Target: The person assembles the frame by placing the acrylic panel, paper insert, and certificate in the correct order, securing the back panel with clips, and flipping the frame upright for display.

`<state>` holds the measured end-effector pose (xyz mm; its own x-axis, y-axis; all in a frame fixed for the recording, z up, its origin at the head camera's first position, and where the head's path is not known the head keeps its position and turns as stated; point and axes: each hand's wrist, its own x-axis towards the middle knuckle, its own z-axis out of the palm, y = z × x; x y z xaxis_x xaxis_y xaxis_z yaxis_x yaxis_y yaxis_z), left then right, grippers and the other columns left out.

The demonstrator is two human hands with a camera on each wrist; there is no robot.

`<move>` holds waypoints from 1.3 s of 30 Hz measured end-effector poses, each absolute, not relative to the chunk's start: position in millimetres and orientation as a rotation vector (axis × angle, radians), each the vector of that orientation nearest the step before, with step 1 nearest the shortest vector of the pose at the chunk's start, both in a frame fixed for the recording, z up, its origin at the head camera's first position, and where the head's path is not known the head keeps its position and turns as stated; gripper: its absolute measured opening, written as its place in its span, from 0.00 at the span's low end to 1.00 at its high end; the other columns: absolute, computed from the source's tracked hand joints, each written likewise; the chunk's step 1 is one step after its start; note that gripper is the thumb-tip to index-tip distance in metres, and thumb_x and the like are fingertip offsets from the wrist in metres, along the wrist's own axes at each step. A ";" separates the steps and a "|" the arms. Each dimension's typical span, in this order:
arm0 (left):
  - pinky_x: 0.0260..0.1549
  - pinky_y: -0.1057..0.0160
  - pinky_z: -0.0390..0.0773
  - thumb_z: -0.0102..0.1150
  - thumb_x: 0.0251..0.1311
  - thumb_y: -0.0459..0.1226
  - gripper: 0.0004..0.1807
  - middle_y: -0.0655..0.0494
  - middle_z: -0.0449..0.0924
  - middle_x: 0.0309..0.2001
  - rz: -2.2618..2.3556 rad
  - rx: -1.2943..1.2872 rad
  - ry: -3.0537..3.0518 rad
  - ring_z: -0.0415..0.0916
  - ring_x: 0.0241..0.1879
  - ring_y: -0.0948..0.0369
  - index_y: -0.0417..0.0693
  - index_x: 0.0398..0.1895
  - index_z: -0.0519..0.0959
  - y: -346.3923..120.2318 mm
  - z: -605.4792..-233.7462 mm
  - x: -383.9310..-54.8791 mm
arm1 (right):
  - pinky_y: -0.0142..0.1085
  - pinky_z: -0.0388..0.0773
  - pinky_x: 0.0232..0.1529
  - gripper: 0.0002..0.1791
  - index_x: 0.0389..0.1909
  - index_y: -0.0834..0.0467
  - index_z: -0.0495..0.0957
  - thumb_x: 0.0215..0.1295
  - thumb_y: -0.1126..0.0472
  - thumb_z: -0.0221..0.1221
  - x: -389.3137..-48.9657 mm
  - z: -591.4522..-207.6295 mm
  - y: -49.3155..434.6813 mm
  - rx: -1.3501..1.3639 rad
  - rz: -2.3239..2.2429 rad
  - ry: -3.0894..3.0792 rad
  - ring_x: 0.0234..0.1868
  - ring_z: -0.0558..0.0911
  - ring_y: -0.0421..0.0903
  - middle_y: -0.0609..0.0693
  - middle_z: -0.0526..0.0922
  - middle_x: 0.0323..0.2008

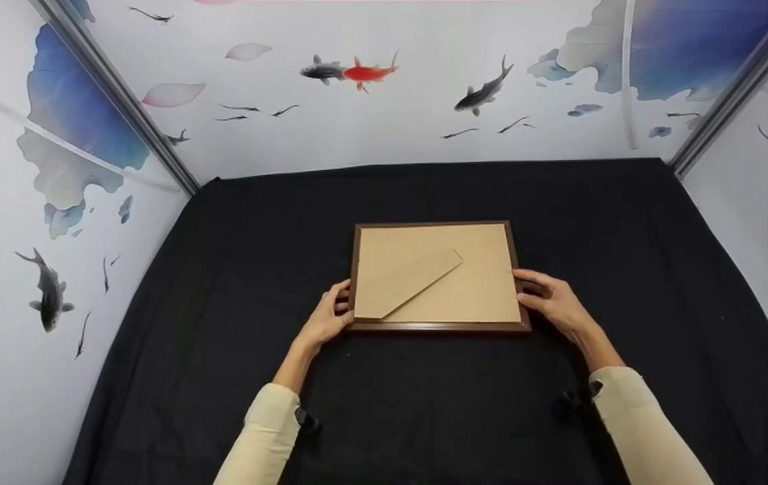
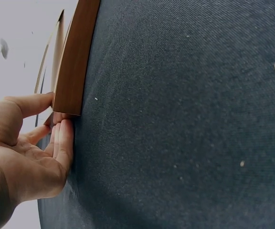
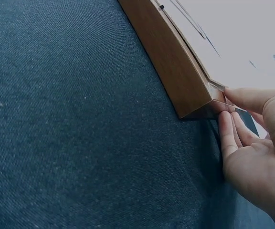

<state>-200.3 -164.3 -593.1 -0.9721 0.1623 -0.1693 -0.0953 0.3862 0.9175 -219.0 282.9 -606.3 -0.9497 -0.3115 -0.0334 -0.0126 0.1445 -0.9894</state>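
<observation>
A picture frame (image 1: 438,276) with a brown rim lies back side up on the black cloth in the head view. Its tan backing board carries a flat, slanted stand flap (image 1: 418,283). At the frame's left edge my left hand (image 1: 327,315) pinches the rim; the left wrist view puts its thumb (image 2: 36,103) at the top of the rim and the fingers low against the side. My right hand (image 1: 556,304) holds the right edge the same way, its thumb (image 3: 249,98) by the rim in the right wrist view. The face of the frame is hidden.
Black cloth (image 1: 438,404) covers the table. White panels (image 1: 418,135) printed with fish and lotus leaves stand at the back and both sides, joined by metal posts (image 1: 128,101). A dark device sits at each sleeve cuff (image 1: 276,411).
</observation>
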 end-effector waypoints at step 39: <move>0.45 0.55 0.73 0.58 0.53 0.23 0.37 0.43 0.60 0.57 1.604 0.031 2.410 0.67 0.55 0.48 0.46 0.68 0.60 -160.5 -592.7 -204.0 | 0.54 0.65 0.54 0.35 0.66 0.59 0.62 0.60 0.56 0.63 -227.4 -590.0 280.5 -0.248 -1.605 2.334 0.58 0.66 0.59 0.59 0.61 0.63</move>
<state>-204.0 -160.5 -592.7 -0.9696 0.1527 -0.1912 -0.1175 0.3949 0.9112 -227.4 280.5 -590.0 -0.9410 -0.3059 -0.1451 0.0260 0.3620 -0.9318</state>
